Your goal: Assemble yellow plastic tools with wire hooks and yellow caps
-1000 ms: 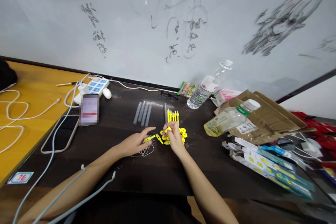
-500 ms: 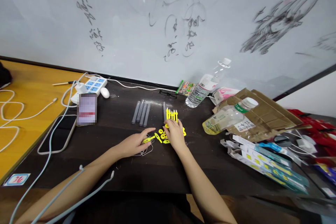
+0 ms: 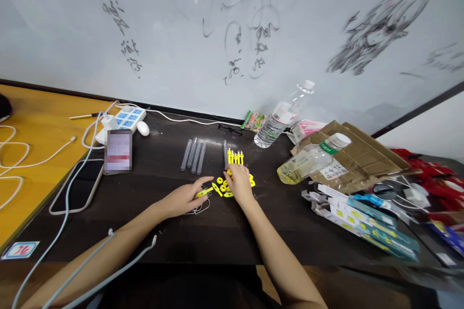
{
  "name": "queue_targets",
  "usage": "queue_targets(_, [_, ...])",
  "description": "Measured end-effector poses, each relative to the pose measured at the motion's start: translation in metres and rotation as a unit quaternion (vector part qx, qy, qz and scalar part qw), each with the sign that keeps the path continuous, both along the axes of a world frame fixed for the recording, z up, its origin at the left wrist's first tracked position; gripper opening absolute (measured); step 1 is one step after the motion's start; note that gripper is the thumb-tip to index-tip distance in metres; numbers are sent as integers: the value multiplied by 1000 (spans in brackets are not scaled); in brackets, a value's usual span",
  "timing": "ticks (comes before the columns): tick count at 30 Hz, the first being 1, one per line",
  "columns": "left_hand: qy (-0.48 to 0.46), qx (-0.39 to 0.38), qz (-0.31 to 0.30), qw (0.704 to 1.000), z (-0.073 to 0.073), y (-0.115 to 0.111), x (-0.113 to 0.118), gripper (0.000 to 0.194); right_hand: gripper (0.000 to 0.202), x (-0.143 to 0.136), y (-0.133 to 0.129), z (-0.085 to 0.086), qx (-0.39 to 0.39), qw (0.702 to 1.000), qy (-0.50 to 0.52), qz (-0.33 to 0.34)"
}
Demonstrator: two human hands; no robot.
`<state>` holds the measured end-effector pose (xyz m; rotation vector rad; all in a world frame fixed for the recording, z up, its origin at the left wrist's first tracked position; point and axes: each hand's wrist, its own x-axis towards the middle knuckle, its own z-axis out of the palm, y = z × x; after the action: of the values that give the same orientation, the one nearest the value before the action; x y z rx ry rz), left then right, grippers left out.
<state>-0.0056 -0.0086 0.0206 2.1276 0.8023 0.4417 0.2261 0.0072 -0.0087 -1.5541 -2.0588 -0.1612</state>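
Observation:
My left hand (image 3: 183, 199) holds a small flat yellow plastic piece (image 3: 204, 193) between thumb and fingers, low over the table. A thin white cord (image 3: 201, 209) lies looped beneath it. My right hand (image 3: 239, 184) is bent over a pile of yellow rings (image 3: 220, 181) and flat pieces, partly hiding them. At its pinched fingertips shows a bit of yellow whose shape I cannot make out. Just beyond stand out several yellow sticks with pale tips (image 3: 236, 157), side by side, next to one clear tube (image 3: 225, 152). Several more clear tubes (image 3: 193, 156) lie in a row farther left.
On the left are a phone (image 3: 118, 152), a second dark phone (image 3: 78, 186), a power strip (image 3: 126, 119) and cables. To the right stand a water bottle (image 3: 277, 123), a tilted drink bottle (image 3: 311, 159), cardboard (image 3: 355, 154) and an opened box (image 3: 366, 224). A whiteboard (image 3: 181, 34) rises behind.
The view has shifted slightly. Both hands stay in nearly the same places over the yellow pieces, with little visible movement.

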Motion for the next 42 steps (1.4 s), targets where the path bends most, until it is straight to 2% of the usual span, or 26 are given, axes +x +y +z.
queue_targets(6, [-4,-10,4,1000,2,0,0,52,6,0,0,-2,-3,999,-32,15])
queue_targets(10, [-8,-17,5,1000,1,1,-1,54,10,-3,-10,9,11,999,23,26])
queue_targets(13, [-5,-17,6,1000,-1,2,-1,56,13,-12,-19,16,-22,986,123,111])
queue_targets(16, [-5,-15,10,1000,-2,2,-1,58,11,-23,-26,19,-88,952,203,210])
queue_targets(18, [-11,-17,13,1000,-2,2,-1,60,12,-28,-29,18,-120,935,237,237])
queue_targets(24, [-40,-32,-2,999,0,1,-1,61,14,-28,-32,17,-187,901,322,225])
queue_targets(27, [-43,-33,-4,999,2,1,-1,60,14,-26,-31,19,-209,893,336,214])
queue_targets(38, [-14,-13,-4,1000,0,1,-1,59,4,-21,-28,23,-169,915,298,213])
queue_targets(42, [-16,-20,-4,1000,1,2,-2,59,3,-7,-23,28,-157,918,320,175])
